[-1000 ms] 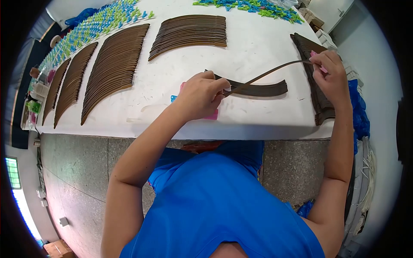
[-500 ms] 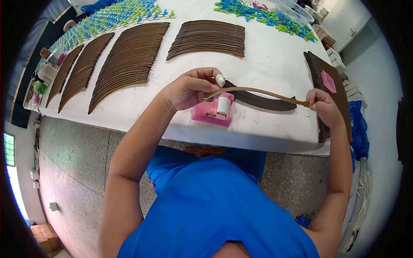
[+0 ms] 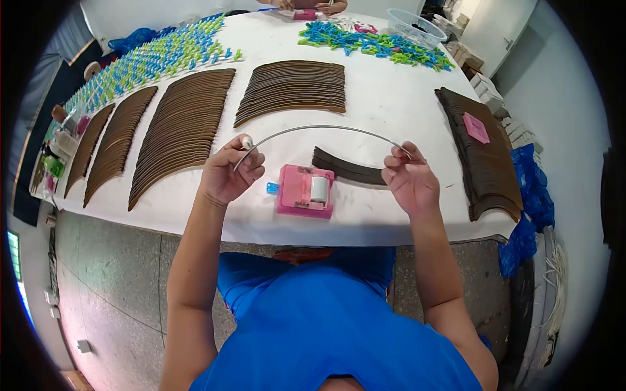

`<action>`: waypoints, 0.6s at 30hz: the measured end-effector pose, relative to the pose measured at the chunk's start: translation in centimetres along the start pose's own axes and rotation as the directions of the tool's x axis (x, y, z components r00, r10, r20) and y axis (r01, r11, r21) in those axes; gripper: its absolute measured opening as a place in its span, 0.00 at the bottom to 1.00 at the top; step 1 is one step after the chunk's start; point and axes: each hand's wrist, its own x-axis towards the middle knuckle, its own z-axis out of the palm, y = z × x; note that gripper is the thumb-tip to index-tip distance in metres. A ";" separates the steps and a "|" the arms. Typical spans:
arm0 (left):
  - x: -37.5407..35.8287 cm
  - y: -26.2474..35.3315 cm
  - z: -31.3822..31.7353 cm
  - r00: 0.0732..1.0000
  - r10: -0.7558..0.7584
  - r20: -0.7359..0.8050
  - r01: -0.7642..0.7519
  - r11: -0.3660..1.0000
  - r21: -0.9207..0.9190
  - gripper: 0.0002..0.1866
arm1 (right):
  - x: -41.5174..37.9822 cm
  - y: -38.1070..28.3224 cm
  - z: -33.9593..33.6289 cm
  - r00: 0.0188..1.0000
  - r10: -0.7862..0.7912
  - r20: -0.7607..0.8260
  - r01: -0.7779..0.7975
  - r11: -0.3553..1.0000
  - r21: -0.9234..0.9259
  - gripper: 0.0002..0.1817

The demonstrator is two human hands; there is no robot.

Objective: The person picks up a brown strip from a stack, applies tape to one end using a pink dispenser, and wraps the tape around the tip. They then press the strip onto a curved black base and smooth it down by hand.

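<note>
Held up over the table is a thin curved strip [image 3: 319, 127], seen edge-on and bowed upward. My left hand [image 3: 231, 173] pinches its left end, and a white cover sits on one fingertip. At the other end, the fingers of my right hand [image 3: 414, 182] are closed on the strip. Below and between the hands stands a pink holder [image 3: 293, 189] with a white roller [image 3: 319, 189] in it. A small blue piece [image 3: 272, 188] is at the holder's left side. Behind my right hand lie dark curved strips [image 3: 349, 169], partly hidden by it.
Fanned rows of brown curved strips [image 3: 186, 130] lie left, with another row [image 3: 293, 91] farther back. Blue and green clips [image 3: 375, 47] are heaped behind. At right, a pink case [image 3: 476, 128] rests on a brown stack [image 3: 479, 169]. Another person's hands [image 3: 331, 8] show at the far edge.
The strip has turned from its brown face to edge-on and bends more. My hands have moved closer together, the right one leftward. The view has tilted up, bringing another person's hands into sight.
</note>
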 end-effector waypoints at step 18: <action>6.7 -4.3 -5.7 0.736 0.195 -0.648 -0.423 0.880 -0.215 0.14 | 8.3 2.6 -0.5 0.927 -0.204 -0.316 -0.050 0.766 -0.641 0.08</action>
